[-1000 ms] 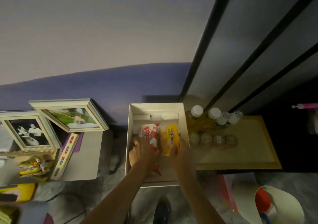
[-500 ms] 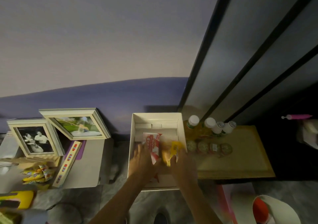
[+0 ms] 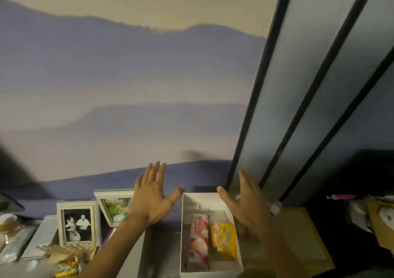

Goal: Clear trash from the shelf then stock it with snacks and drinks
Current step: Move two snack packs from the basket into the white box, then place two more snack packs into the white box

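Your left hand (image 3: 152, 201) and right hand (image 3: 245, 203) hover spread, each grip empty; reaching blindly could knock the white box (image 3: 213, 197) holding two snack packets.

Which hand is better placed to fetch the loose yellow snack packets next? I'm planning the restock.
Left. The left hand is raised open on the side of the yellow snack packets; the right hand hovers past the white box.
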`<action>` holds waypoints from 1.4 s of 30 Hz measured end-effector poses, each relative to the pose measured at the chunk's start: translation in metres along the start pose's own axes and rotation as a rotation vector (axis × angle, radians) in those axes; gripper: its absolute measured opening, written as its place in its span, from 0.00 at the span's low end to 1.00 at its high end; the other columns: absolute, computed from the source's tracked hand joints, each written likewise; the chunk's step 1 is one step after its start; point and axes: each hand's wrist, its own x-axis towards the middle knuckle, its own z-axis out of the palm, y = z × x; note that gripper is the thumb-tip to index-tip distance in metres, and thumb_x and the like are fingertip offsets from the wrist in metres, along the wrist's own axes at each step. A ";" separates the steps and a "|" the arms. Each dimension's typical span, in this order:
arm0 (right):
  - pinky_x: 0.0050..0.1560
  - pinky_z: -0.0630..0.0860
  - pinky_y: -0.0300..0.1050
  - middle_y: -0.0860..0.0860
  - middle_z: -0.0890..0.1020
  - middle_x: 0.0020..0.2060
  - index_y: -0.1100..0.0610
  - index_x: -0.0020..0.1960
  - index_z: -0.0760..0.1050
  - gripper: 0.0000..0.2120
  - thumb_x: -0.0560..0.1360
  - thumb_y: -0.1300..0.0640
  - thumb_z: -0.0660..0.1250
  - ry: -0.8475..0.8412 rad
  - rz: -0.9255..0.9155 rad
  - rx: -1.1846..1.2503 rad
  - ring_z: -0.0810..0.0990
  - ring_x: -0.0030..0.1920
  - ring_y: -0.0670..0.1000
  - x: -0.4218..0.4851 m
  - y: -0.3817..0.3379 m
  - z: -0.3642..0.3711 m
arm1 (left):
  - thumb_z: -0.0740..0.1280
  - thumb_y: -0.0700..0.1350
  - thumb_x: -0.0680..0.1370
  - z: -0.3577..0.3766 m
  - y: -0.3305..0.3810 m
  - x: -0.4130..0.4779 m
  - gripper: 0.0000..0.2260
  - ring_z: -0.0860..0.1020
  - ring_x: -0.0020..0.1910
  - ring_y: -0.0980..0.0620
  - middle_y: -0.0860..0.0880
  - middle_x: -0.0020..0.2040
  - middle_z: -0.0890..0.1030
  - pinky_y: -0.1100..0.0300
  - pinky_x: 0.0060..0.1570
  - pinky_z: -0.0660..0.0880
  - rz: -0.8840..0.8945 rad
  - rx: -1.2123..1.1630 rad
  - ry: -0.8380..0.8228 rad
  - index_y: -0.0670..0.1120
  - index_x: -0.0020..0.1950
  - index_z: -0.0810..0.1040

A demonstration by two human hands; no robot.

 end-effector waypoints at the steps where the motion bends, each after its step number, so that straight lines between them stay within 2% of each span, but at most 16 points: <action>1: 0.80 0.55 0.55 0.49 0.48 0.85 0.50 0.85 0.45 0.53 0.73 0.22 0.58 0.015 -0.004 0.007 0.49 0.84 0.53 -0.003 -0.016 -0.011 | 0.41 0.83 0.70 -0.023 0.001 -0.004 0.53 0.42 0.85 0.51 0.51 0.87 0.46 0.46 0.84 0.43 0.006 -0.001 0.021 0.52 0.87 0.46; 6: 0.79 0.58 0.53 0.48 0.49 0.84 0.49 0.85 0.44 0.55 0.70 0.19 0.57 0.061 -0.074 0.060 0.51 0.83 0.52 -0.029 -0.102 -0.035 | 0.46 0.80 0.73 -0.122 -0.020 -0.036 0.50 0.52 0.85 0.49 0.50 0.87 0.55 0.44 0.83 0.50 0.032 -0.057 0.148 0.50 0.87 0.53; 11: 0.78 0.61 0.51 0.49 0.54 0.84 0.50 0.85 0.46 0.56 0.69 0.19 0.56 0.012 -0.247 0.039 0.56 0.82 0.52 -0.049 -0.211 -0.004 | 0.48 0.79 0.75 -0.194 -0.085 -0.085 0.48 0.58 0.84 0.48 0.49 0.85 0.60 0.43 0.82 0.55 -0.022 -0.031 0.270 0.50 0.86 0.57; 18: 0.77 0.61 0.51 0.50 0.56 0.84 0.52 0.85 0.47 0.54 0.71 0.21 0.55 -0.188 -0.573 0.017 0.57 0.82 0.53 -0.076 -0.369 0.078 | 0.47 0.80 0.76 -0.264 -0.215 -0.184 0.47 0.60 0.83 0.45 0.48 0.85 0.61 0.38 0.80 0.59 -0.331 0.056 0.423 0.50 0.85 0.57; 24: 0.74 0.66 0.55 0.51 0.59 0.83 0.48 0.84 0.49 0.50 0.72 0.23 0.59 -0.382 -0.818 0.026 0.63 0.80 0.56 -0.103 -0.473 0.154 | 0.47 0.80 0.75 -0.297 -0.294 -0.292 0.48 0.63 0.82 0.44 0.46 0.84 0.63 0.40 0.79 0.61 -0.674 0.119 0.542 0.49 0.85 0.60; 29: 0.70 0.70 0.56 0.52 0.63 0.81 0.48 0.83 0.52 0.50 0.71 0.21 0.57 -0.545 -0.993 0.024 0.66 0.78 0.58 -0.124 -0.518 0.225 | 0.48 0.80 0.76 -0.287 -0.330 -0.359 0.47 0.63 0.81 0.43 0.46 0.84 0.63 0.39 0.78 0.62 -0.929 0.142 0.546 0.49 0.85 0.59; 33: 0.61 0.74 0.55 0.53 0.69 0.78 0.47 0.82 0.55 0.47 0.72 0.22 0.59 -0.622 -1.039 -0.005 0.72 0.73 0.58 -0.139 -0.525 0.286 | 0.49 0.80 0.75 -0.253 -0.354 -0.388 0.48 0.67 0.79 0.41 0.44 0.83 0.65 0.38 0.77 0.66 -1.055 0.118 0.518 0.48 0.84 0.61; 37: 0.62 0.75 0.60 0.52 0.69 0.78 0.45 0.81 0.55 0.46 0.72 0.22 0.57 -0.728 -1.018 -0.081 0.73 0.73 0.60 -0.153 -0.514 0.347 | 0.49 0.80 0.76 -0.205 -0.388 -0.402 0.47 0.69 0.77 0.41 0.44 0.82 0.66 0.39 0.74 0.68 -1.105 0.057 0.426 0.48 0.84 0.60; 42: 0.67 0.74 0.57 0.54 0.69 0.78 0.49 0.82 0.55 0.51 0.68 0.19 0.55 -0.833 -0.944 -0.186 0.71 0.74 0.58 -0.179 -0.479 0.452 | 0.51 0.79 0.75 -0.112 -0.454 -0.417 0.47 0.72 0.75 0.43 0.47 0.81 0.66 0.40 0.72 0.72 -1.175 -0.049 0.313 0.49 0.84 0.61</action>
